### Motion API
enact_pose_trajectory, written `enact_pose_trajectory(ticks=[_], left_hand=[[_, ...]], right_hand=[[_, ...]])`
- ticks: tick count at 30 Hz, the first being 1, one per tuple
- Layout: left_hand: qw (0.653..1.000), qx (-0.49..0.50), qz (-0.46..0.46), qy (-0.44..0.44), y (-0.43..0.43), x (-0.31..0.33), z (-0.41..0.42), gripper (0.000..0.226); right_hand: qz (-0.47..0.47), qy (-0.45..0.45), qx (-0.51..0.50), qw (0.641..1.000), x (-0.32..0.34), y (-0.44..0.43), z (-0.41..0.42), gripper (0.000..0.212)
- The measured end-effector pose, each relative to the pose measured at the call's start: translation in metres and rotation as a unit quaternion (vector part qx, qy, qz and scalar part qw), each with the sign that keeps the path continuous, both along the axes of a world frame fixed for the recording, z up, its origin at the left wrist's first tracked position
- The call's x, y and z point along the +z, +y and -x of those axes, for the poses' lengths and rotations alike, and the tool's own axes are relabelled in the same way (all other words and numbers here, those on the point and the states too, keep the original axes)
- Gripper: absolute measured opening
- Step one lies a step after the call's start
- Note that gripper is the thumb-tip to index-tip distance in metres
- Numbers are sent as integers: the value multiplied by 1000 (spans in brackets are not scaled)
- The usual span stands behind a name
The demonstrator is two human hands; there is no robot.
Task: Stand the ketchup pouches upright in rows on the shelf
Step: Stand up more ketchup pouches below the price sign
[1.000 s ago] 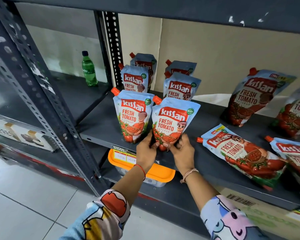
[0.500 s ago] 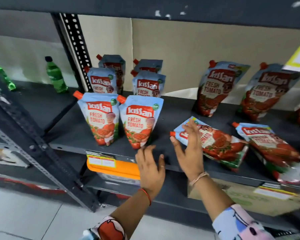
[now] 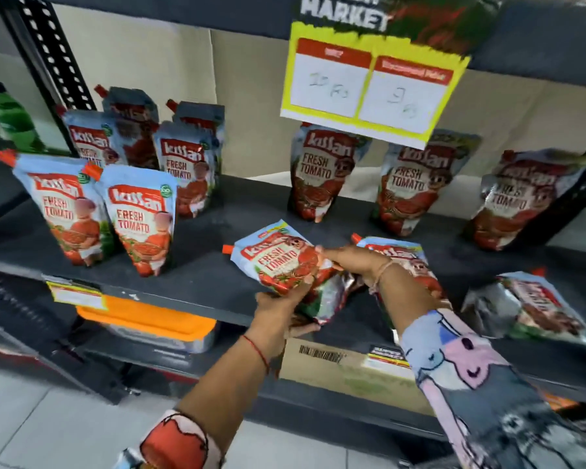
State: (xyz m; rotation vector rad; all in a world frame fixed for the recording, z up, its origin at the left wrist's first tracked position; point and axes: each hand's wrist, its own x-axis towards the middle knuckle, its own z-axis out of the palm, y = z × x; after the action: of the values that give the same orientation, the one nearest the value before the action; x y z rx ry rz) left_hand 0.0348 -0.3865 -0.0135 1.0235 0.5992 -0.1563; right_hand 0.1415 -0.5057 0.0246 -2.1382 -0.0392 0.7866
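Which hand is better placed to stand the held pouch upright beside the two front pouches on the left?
Probably the left hand: it grips the base of the held pouch and is nearer the front pouches. The right hand holds the far side.

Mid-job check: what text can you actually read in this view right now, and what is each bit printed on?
"Kissan": red logo on the held pouch and the standing pouches.
"FRESH TOMATO": under the logo on the same pouches.
"MARKET": top of the hanging price sign; the word above it is cut off.
Sign's red headers and handwritten prices: too blurred to read.
Shelf-edge tag and carton barcode label: unreadable.
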Motion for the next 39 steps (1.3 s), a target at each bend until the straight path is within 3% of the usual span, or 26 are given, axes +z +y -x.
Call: enact_pose_trajectory(ticks=[2, 5, 10, 13, 16, 20, 29, 39], left_hand=[[1000, -20, -3, -16, 3, 1, 1, 52], [998, -32, -30, -48, 3, -1, 1, 72], [987, -52, -97, -121, -3, 8, 4, 64], [961, -83, -201, -172, -1, 14, -1, 60], [924, -140, -286, -212, 5, 15, -14, 68], [903, -196, -308, -225, 16, 3, -28, 80], [880, -239, -350, -215, 21, -13, -36, 86], [871, -274, -343, -219, 24, -17, -46, 89]], right_hand=[[-54, 12, 11, 998, 1, -1, 3, 23], [-119, -29, 5, 992, 3, -3, 7, 27], [-207, -88, -37, 974, 9, -21, 25, 16], [-227, -154, -85, 958, 8, -31, 35, 23], [-250, -183, -87, 947, 5, -37, 42, 16], [-224, -208, -105, 946, 0, -36, 52, 35], [-137, -239, -170, 946, -12, -24, 71, 57], [-132, -224, -184, 948, -21, -20, 85, 62]])
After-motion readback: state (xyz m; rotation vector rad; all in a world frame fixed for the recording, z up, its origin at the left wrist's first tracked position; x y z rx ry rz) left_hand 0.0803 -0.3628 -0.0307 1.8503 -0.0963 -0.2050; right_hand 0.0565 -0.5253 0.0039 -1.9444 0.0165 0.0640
